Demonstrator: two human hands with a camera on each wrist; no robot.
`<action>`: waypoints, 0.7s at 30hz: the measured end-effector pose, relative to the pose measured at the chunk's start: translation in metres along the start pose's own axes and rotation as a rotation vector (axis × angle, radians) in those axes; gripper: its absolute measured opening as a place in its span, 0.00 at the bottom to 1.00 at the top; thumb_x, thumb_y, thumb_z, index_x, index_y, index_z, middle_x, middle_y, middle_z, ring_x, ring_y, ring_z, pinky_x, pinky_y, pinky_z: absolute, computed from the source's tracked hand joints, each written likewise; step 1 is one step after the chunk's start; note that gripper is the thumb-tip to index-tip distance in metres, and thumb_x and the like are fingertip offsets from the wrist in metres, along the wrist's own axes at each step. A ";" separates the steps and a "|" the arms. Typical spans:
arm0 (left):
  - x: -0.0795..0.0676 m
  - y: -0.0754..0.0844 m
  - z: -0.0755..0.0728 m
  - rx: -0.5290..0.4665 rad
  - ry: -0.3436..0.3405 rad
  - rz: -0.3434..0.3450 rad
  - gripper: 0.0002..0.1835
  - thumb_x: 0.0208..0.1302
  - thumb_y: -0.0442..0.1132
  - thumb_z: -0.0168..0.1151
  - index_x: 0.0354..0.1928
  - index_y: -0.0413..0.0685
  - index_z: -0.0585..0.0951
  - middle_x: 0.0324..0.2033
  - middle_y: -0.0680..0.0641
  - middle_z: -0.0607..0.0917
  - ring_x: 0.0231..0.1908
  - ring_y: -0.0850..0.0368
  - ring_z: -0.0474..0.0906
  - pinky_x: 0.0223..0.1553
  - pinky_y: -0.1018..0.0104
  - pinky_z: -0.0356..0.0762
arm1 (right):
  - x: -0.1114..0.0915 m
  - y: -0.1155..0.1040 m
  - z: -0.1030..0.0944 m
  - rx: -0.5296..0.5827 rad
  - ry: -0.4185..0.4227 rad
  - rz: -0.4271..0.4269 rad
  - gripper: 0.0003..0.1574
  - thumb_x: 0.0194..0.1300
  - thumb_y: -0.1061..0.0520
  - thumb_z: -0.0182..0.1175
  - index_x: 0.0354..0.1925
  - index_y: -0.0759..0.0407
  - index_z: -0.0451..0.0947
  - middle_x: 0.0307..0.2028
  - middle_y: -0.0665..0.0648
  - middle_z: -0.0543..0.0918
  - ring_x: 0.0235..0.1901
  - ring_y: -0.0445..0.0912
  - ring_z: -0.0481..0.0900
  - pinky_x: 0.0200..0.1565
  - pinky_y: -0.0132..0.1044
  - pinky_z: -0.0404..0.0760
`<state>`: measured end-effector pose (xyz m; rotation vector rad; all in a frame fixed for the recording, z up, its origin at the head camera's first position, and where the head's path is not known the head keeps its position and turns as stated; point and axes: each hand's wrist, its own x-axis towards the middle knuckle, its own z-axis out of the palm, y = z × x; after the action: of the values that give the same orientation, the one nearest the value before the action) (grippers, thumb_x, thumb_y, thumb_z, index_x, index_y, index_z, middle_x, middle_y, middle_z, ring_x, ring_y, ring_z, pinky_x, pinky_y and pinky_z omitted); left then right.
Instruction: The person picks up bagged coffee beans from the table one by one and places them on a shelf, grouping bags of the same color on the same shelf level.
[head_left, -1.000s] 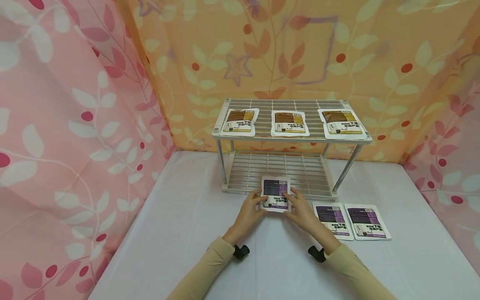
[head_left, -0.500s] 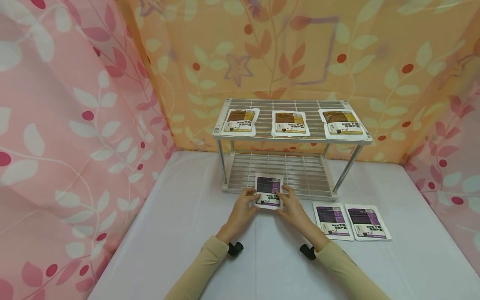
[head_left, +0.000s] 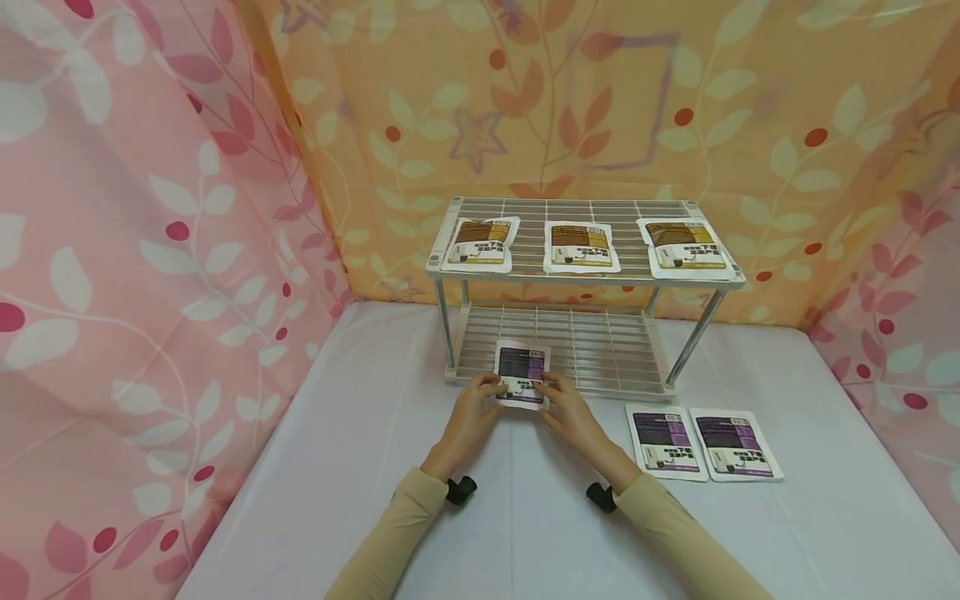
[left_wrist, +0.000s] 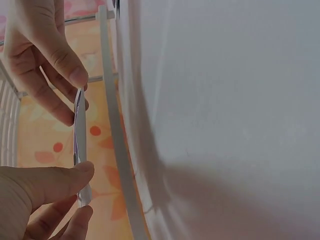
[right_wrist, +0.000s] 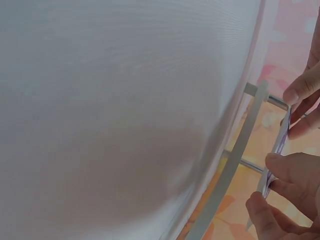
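Observation:
Both hands hold a flat white pouch with a black-and-purple label (head_left: 522, 367) at the front edge of the rack's lower shelf (head_left: 592, 342). My left hand (head_left: 468, 417) pinches its left side, while the right hand (head_left: 576, 421) pinches the right side. Seen edge-on in the left wrist view, the thin pouch (left_wrist: 80, 130) sits between thumbs and fingers; the right wrist view also gives its edge. Two matching purple pouches, one nearer (head_left: 666, 443) and one farther right (head_left: 737, 445), lie side by side on the table, right of my right hand.
On the rack's top shelf (head_left: 528, 208) lie three brown-and-yellow pouches: left (head_left: 480, 246), middle (head_left: 580, 247) and right (head_left: 686, 247). Metal posts (head_left: 697, 333) join the two wire shelves. A white cloth (head_left: 360, 400) covers the table, and patterned curtains stand behind and at both sides.
Both hands have carried the held pouch leftward and slightly farther in, from the lower shelf's front middle toward its left part. The other pouches and the rack have stayed put.

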<state>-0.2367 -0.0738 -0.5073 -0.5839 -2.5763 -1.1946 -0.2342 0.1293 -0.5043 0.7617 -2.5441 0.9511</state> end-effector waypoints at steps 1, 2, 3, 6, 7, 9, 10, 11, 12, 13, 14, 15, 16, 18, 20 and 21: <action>0.000 -0.001 -0.001 0.001 0.003 -0.003 0.17 0.53 0.26 0.63 0.47 0.37 0.81 0.53 0.42 0.75 0.55 0.45 0.72 0.56 0.54 0.71 | 0.001 0.000 0.001 -0.004 0.004 -0.006 0.27 0.49 0.69 0.67 0.50 0.72 0.76 0.55 0.71 0.71 0.49 0.60 0.75 0.47 0.47 0.79; 0.001 -0.002 -0.002 0.001 0.003 -0.009 0.17 0.53 0.26 0.63 0.47 0.37 0.81 0.53 0.42 0.75 0.56 0.45 0.72 0.56 0.54 0.71 | 0.003 0.000 0.003 -0.006 0.008 -0.010 0.26 0.49 0.69 0.67 0.49 0.72 0.76 0.55 0.71 0.71 0.49 0.61 0.75 0.48 0.48 0.78; 0.001 -0.002 -0.003 0.000 0.004 -0.015 0.17 0.54 0.26 0.63 0.47 0.37 0.81 0.54 0.42 0.75 0.56 0.45 0.72 0.56 0.54 0.71 | 0.004 0.000 0.004 -0.007 0.009 -0.014 0.25 0.49 0.69 0.67 0.49 0.72 0.77 0.55 0.71 0.71 0.49 0.61 0.75 0.49 0.49 0.78; 0.002 -0.005 -0.007 0.020 0.004 -0.026 0.17 0.54 0.26 0.63 0.47 0.37 0.81 0.54 0.42 0.75 0.56 0.45 0.71 0.57 0.55 0.71 | 0.008 0.000 0.008 -0.001 0.005 -0.017 0.24 0.50 0.69 0.67 0.48 0.71 0.77 0.55 0.71 0.71 0.50 0.62 0.75 0.50 0.50 0.77; 0.002 -0.006 -0.008 0.032 0.005 -0.022 0.17 0.53 0.26 0.64 0.47 0.37 0.81 0.54 0.42 0.75 0.56 0.45 0.71 0.57 0.55 0.71 | 0.009 0.001 0.009 -0.002 0.003 -0.017 0.24 0.50 0.68 0.67 0.48 0.71 0.78 0.55 0.70 0.71 0.50 0.62 0.75 0.49 0.50 0.78; 0.003 -0.008 -0.010 0.046 0.006 -0.009 0.16 0.53 0.25 0.64 0.47 0.37 0.82 0.53 0.42 0.76 0.56 0.45 0.71 0.57 0.54 0.71 | 0.011 0.002 0.012 -0.002 -0.002 -0.018 0.24 0.50 0.68 0.67 0.49 0.70 0.78 0.55 0.70 0.72 0.50 0.61 0.75 0.49 0.49 0.78; 0.003 -0.009 -0.011 0.055 0.007 0.000 0.16 0.52 0.25 0.64 0.46 0.37 0.82 0.52 0.41 0.76 0.56 0.44 0.72 0.56 0.54 0.71 | 0.012 0.003 0.013 -0.005 -0.004 -0.019 0.25 0.50 0.68 0.67 0.49 0.69 0.78 0.55 0.70 0.72 0.50 0.61 0.75 0.48 0.49 0.78; 0.004 -0.011 -0.012 0.058 0.008 0.003 0.16 0.52 0.25 0.64 0.46 0.37 0.82 0.52 0.41 0.76 0.55 0.44 0.72 0.56 0.53 0.72 | 0.013 0.003 0.014 -0.010 -0.006 -0.022 0.25 0.50 0.67 0.68 0.49 0.69 0.78 0.55 0.69 0.72 0.50 0.60 0.75 0.48 0.48 0.79; 0.004 -0.012 -0.013 0.060 0.008 0.009 0.16 0.52 0.25 0.64 0.46 0.37 0.82 0.52 0.41 0.76 0.55 0.44 0.72 0.55 0.53 0.72 | 0.014 0.004 0.016 -0.009 -0.008 -0.022 0.25 0.50 0.67 0.68 0.49 0.69 0.78 0.55 0.69 0.72 0.50 0.60 0.76 0.47 0.48 0.79; 0.004 -0.013 -0.014 0.060 0.007 0.009 0.16 0.52 0.25 0.64 0.46 0.37 0.82 0.52 0.41 0.76 0.55 0.43 0.72 0.55 0.52 0.72 | 0.015 0.004 0.017 -0.013 -0.013 -0.023 0.25 0.50 0.67 0.68 0.49 0.68 0.78 0.55 0.69 0.72 0.50 0.60 0.76 0.47 0.48 0.79; 0.005 -0.015 -0.015 0.056 0.005 0.005 0.16 0.52 0.25 0.64 0.46 0.37 0.82 0.52 0.40 0.76 0.55 0.43 0.72 0.55 0.52 0.72 | 0.017 0.005 0.018 -0.013 -0.018 -0.022 0.25 0.50 0.66 0.68 0.49 0.68 0.78 0.55 0.69 0.72 0.50 0.60 0.75 0.48 0.48 0.79; 0.006 -0.016 -0.016 0.053 0.002 0.001 0.16 0.52 0.25 0.64 0.46 0.37 0.82 0.52 0.40 0.76 0.55 0.42 0.72 0.55 0.51 0.72 | 0.018 0.005 0.019 -0.014 -0.023 -0.021 0.24 0.51 0.66 0.68 0.49 0.68 0.78 0.56 0.69 0.72 0.51 0.60 0.75 0.48 0.49 0.78; 0.007 -0.017 -0.017 0.051 -0.001 -0.005 0.16 0.52 0.25 0.64 0.46 0.37 0.82 0.52 0.40 0.76 0.55 0.42 0.72 0.55 0.51 0.72 | 0.020 0.005 0.019 -0.017 -0.029 -0.019 0.24 0.51 0.66 0.67 0.49 0.67 0.78 0.56 0.69 0.72 0.52 0.60 0.74 0.49 0.49 0.78; 0.009 -0.019 -0.018 0.048 -0.005 -0.005 0.16 0.52 0.24 0.64 0.46 0.36 0.82 0.53 0.39 0.76 0.54 0.41 0.72 0.56 0.51 0.71 | 0.023 0.004 0.021 -0.016 -0.038 -0.015 0.24 0.52 0.66 0.67 0.49 0.67 0.78 0.56 0.69 0.72 0.53 0.60 0.74 0.50 0.50 0.77; 0.011 -0.021 -0.020 0.044 -0.007 -0.003 0.17 0.52 0.23 0.63 0.46 0.36 0.81 0.53 0.39 0.76 0.54 0.41 0.72 0.56 0.50 0.71 | 0.026 0.004 0.022 -0.018 -0.042 -0.016 0.23 0.52 0.65 0.66 0.49 0.67 0.78 0.56 0.69 0.72 0.54 0.61 0.72 0.51 0.50 0.76; 0.012 -0.021 -0.020 0.047 -0.006 0.002 0.17 0.52 0.23 0.63 0.47 0.35 0.81 0.52 0.38 0.76 0.54 0.41 0.72 0.55 0.51 0.72 | 0.028 0.004 0.023 -0.022 -0.042 -0.017 0.23 0.53 0.65 0.66 0.49 0.67 0.78 0.56 0.69 0.72 0.54 0.61 0.72 0.52 0.51 0.76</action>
<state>-0.2559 -0.0991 -0.5043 -0.5803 -2.6002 -1.1307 -0.2613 0.1059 -0.5104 0.8046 -2.5756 0.9094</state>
